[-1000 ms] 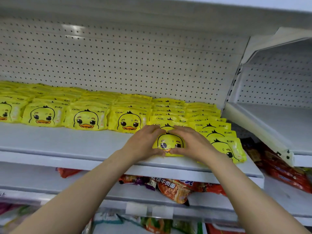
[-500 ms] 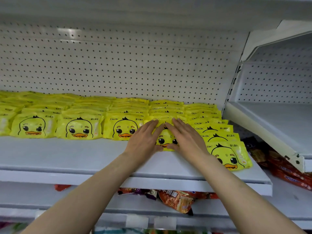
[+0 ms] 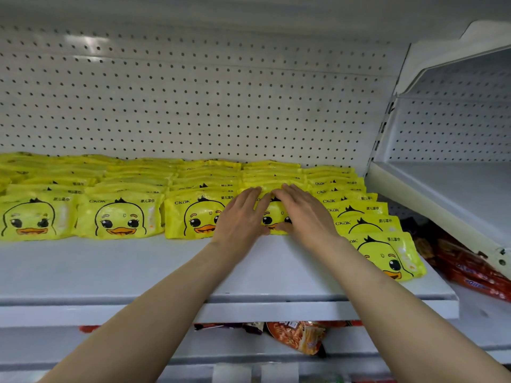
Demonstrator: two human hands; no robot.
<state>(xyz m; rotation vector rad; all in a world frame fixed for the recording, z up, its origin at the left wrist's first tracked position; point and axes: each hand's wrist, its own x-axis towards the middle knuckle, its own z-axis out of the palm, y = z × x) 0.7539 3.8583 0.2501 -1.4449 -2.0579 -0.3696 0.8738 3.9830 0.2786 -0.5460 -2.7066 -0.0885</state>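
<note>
Since a second ago the pack (image 3: 272,217) has been sliding back from the front of the shelf (image 3: 110,272), with both hands travelling along. It is now sitting level with the front row (image 3: 121,217) of duck packs. The left hand (image 3: 240,217) and right hand (image 3: 304,217) are lying flat on top of it, side by side. Their fingers (image 3: 251,196) are straight and released, pressing rather than grasping, and the thumbs are resting at its near edge.

The step in hand looks like squaring this pack into its column, and it seems close to done. The next move is probably calling for a light last push, so the pack is lining up with its left neighbour (image 3: 193,217) without riding up on the packs behind. After that the hands should be lifting straight off, so nothing is dragged forward.

To the right, the last column (image 3: 387,258) is stepping out further toward the shelf lip, its front pack lying near the right end — a sideways sweep of the right forearm could be nudging it. In front of the row a broad bare strip of shelf is giving the arms room to work. The pegboard (image 3: 193,92) is closing off the back, and the side shelf (image 3: 442,194) is standing well apart to the right.
</note>
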